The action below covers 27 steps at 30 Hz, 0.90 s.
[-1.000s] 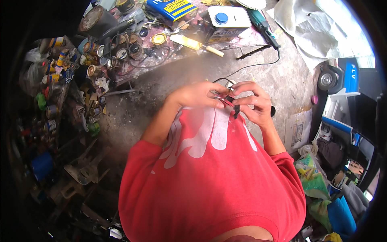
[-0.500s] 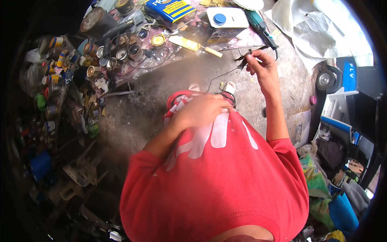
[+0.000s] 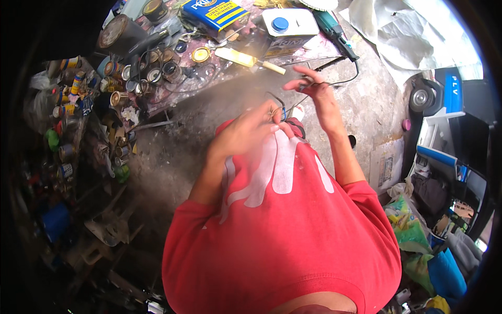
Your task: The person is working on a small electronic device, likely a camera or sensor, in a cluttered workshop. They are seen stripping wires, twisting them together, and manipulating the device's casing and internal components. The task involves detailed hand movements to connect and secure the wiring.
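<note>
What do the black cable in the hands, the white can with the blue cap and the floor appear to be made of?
Black cable: thin, flexible, likely rubber- or plastic-sheathed wire; it loops freely from the right hand to the left hand. White can: probably painted sheet metal with sharp folded edges; the blue cap looks plastic. Floor: rough grey concrete, dusty and matte.

thin dark cable, slack, strung between both hands

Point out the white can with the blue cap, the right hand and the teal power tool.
white can with the blue cap point(image 3: 298, 23), head view, on its white top beside the cap.
right hand point(image 3: 316, 91), head view, middle of the hand.
teal power tool point(image 3: 330, 25), head view, on its teal body.
</note>
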Available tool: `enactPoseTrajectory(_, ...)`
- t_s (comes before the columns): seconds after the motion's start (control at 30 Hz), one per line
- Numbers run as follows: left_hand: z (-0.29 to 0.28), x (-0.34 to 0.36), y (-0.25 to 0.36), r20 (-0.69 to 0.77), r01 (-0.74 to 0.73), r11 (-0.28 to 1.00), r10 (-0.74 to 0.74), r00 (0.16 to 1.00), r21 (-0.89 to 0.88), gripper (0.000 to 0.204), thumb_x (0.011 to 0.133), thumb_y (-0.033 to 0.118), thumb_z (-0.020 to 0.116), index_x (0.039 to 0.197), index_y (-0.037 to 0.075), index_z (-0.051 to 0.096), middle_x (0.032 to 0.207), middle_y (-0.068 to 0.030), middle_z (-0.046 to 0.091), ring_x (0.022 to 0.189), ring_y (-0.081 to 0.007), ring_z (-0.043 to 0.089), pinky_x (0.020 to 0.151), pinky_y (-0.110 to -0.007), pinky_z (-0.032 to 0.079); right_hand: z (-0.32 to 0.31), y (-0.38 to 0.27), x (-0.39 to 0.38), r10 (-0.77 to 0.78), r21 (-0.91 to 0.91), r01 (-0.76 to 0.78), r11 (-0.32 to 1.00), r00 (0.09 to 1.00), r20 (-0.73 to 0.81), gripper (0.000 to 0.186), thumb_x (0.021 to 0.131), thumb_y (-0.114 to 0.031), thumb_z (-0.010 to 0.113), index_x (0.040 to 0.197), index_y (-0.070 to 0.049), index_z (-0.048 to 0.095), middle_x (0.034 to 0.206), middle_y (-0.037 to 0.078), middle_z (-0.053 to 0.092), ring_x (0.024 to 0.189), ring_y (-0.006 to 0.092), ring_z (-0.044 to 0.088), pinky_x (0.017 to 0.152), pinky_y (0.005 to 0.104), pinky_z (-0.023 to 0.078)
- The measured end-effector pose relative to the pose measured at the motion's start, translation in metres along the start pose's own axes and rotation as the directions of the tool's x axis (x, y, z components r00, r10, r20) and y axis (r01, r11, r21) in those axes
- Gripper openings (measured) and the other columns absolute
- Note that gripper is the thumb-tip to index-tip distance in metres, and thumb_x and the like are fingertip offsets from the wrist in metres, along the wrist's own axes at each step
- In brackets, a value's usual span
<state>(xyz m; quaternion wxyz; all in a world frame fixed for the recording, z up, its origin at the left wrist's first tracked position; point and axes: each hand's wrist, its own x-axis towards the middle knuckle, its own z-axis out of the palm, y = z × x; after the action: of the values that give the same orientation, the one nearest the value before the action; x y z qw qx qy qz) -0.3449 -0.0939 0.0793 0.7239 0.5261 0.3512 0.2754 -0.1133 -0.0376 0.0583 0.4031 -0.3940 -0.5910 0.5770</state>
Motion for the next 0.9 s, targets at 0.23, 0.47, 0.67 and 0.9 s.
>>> enactPoseTrajectory(0.23, 0.001, 0.001, 0.018, -0.027, -0.067, 0.996, 0.066, 0.997, -0.063, 0.013, 0.099, 0.007, 0.052, 0.111, 0.006, 0.047, 0.097, -0.0044, 0.072, 0.075, -0.0051, 0.05, 0.067, -0.023, 0.042, 0.015, -0.012, 0.001, 0.225, 0.284, -0.227, 0.932, 0.974, 0.041, 0.084, 0.096, -0.073, 0.029, 0.13, 0.0, 0.052, 0.063, 0.001, 0.049, 0.057, 0.0117, 0.047, 0.061, 0.0253, 0.04)
enactPoseTrajectory(0.47, 0.01, 0.008, 0.056, -0.084, 0.038, 0.994, -0.047, 0.995, -0.101, 0.014, 0.102, 0.012, 0.049, 0.111, 0.003, 0.055, 0.087, -0.0042, 0.072, 0.066, -0.0034, 0.048, 0.059, -0.021, 0.039, 0.022, -0.043, 0.006, 0.411, 0.622, -0.39, 0.678, 0.904, 0.118, 0.075, 0.1, -0.067, 0.027, 0.128, -0.002, 0.051, 0.058, -0.003, 0.041, 0.041, 0.0067, 0.035, 0.042, 0.0232, 0.034)
enactPoseTrajectory(0.67, 0.005, 0.018, 0.059, -0.072, -0.011, 0.987, -0.001, 0.997, -0.159, 0.02, 0.104, 0.016, 0.048, 0.104, 0.001, 0.062, 0.079, -0.0059, 0.07, 0.061, -0.0051, 0.049, 0.059, -0.021, 0.041, 0.016, -0.043, 0.009, 0.372, 0.698, -0.397, 0.597, 0.907, 0.198, 0.068, 0.101, -0.063, 0.032, 0.127, -0.003, 0.051, 0.064, -0.002, 0.048, 0.045, 0.0083, 0.043, 0.046, 0.0247, 0.042)
enactPoseTrajectory(0.9, -0.009, 0.034, 0.034, -0.225, 0.091, 0.971, -0.142, 0.964, -0.22, 0.021, 0.101, 0.021, 0.056, 0.108, 0.003, 0.064, 0.084, -0.0059, 0.07, 0.064, -0.0047, 0.053, 0.054, -0.019, 0.039, -0.038, -0.004, 0.04, 0.119, 0.072, -0.099, 0.993, 0.913, -0.391, 0.021, 0.098, -0.014, 0.063, 0.115, -0.006, 0.053, 0.087, 0.004, 0.063, 0.074, 0.0117, 0.061, 0.069, 0.0259, 0.049)
